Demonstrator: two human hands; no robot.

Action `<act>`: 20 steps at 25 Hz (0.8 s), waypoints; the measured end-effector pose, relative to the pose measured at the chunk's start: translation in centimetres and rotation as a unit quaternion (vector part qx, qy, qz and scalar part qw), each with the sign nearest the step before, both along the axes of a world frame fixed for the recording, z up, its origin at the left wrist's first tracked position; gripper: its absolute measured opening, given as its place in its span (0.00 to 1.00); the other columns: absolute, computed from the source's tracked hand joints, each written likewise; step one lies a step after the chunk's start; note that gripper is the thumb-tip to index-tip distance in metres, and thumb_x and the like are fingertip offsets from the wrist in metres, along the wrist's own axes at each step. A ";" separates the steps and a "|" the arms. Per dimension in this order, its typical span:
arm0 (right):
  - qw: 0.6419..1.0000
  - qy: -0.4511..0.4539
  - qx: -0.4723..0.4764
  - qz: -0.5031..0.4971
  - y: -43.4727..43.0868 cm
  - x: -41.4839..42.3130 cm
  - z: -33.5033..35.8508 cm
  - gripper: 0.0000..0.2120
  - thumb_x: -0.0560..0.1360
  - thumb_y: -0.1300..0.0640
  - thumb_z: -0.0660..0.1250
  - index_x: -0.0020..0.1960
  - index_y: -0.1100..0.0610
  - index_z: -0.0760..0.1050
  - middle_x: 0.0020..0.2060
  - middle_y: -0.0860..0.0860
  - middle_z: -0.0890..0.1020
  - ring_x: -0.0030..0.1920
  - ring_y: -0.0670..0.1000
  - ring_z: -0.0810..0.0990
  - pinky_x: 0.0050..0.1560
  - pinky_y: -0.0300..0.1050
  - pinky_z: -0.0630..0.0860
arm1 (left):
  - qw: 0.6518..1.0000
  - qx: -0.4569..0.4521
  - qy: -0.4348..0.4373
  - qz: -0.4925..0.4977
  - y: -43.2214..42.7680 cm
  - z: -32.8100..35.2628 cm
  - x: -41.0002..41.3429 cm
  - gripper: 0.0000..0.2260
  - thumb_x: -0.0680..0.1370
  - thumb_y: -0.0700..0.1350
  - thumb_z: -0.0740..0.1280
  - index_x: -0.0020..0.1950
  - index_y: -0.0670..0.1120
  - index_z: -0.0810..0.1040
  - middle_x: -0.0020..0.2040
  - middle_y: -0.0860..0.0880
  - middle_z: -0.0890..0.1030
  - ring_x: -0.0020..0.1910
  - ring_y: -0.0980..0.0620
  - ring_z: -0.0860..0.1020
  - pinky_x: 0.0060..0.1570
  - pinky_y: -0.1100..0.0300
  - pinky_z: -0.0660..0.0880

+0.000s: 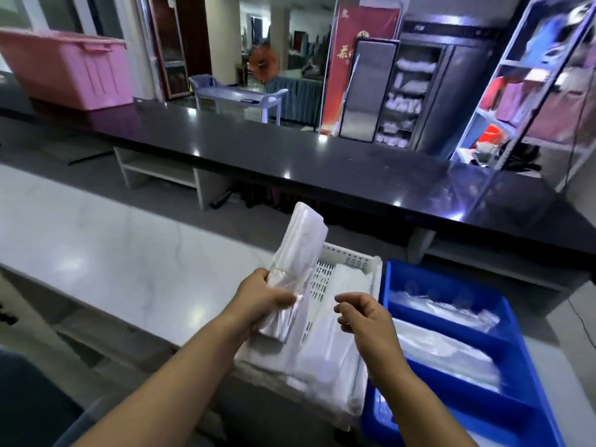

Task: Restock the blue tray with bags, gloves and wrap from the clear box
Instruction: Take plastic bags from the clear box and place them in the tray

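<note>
Left hand (263, 296) grasps a bundle of clear plastic bags (296, 256), tied with a yellow rubber band (285, 271). Its long axis stands nearly upright, top end leaning away and slightly right, above the white slotted box (351, 258). Right hand (361, 314) is half-curled and holds nothing, just beside the blue tray (451, 290), where clear plastic already lies.

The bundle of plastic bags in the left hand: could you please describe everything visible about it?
The bundle of plastic bags is a long, flat stack of translucent whitish film, cinched near its lower third by a thin yellowish band. It tilts upward and away, held by the left hand above the white perforated basket. The right hand is not touching it.
</note>
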State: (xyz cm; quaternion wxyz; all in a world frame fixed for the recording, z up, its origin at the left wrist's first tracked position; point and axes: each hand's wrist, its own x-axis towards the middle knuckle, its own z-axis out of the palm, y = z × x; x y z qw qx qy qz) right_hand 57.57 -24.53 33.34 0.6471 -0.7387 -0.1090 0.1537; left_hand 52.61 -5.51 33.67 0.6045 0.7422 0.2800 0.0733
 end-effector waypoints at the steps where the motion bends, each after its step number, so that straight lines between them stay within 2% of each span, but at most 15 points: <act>1: 1.000 0.002 -0.003 0.006 -0.5 1.6 -0.3 0.09 0.76 0.63 0.63 0.45 0.51 0.79 0.41 0.52 0.82 0.41 0.50 0.78 0.38 0.36 0.75 | 0.999 0.020 0.025 -0.004 0.2 -0.3 1.8 0.13 0.63 0.38 0.72 0.44 0.46 0.74 0.38 0.47 0.80 0.33 0.52 0.79 0.26 0.66 0.71; 5: 0.999 0.021 -0.012 0.029 -1.4 6.8 -1.1 0.09 0.76 0.63 0.62 0.45 0.53 0.79 0.40 0.52 0.82 0.39 0.49 0.78 0.35 0.34 0.76 | 0.985 0.106 0.130 -0.030 0.7 -2.4 5.4 0.12 0.60 0.41 0.72 0.38 0.47 0.72 0.33 0.51 0.76 0.30 0.55 0.74 0.18 0.69 0.65; 10: 0.996 0.045 -0.021 0.071 -0.5 10.8 -2.0 0.09 0.75 0.64 0.63 0.45 0.54 0.79 0.39 0.52 0.83 0.39 0.49 0.78 0.34 0.33 0.77 | 0.956 0.181 0.229 -0.022 0.9 -4.3 6.4 0.14 0.59 0.46 0.71 0.38 0.50 0.69 0.36 0.52 0.76 0.34 0.54 0.74 0.28 0.61 0.64; 13: 0.993 0.049 -0.029 0.100 0.7 11.4 -2.4 0.09 0.75 0.64 0.63 0.45 0.54 0.79 0.39 0.52 0.83 0.39 0.49 0.79 0.34 0.31 0.76 | 0.937 0.228 0.265 -0.013 0.7 -4.3 6.1 0.16 0.61 0.47 0.70 0.45 0.50 0.70 0.38 0.51 0.76 0.37 0.52 0.76 0.29 0.60 0.66; 16: 0.990 0.054 -0.031 0.130 1.7 11.8 -2.8 0.09 0.75 0.64 0.63 0.44 0.54 0.80 0.40 0.53 0.83 0.39 0.49 0.79 0.34 0.30 0.76 | 0.881 0.369 0.295 0.000 -0.4 -4.1 5.5 0.16 0.67 0.47 0.66 0.52 0.48 0.68 0.39 0.51 0.76 0.39 0.47 0.76 0.28 0.60 0.63; 20: 0.986 0.058 -0.030 0.154 2.3 12.1 -3.2 0.09 0.75 0.64 0.64 0.43 0.54 0.80 0.39 0.52 0.83 0.38 0.48 0.78 0.34 0.30 0.75 | 0.821 0.493 0.288 -0.002 -2.1 -4.7 5.1 0.14 0.74 0.47 0.63 0.58 0.46 0.68 0.54 0.49 0.76 0.51 0.48 0.76 0.38 0.58 0.66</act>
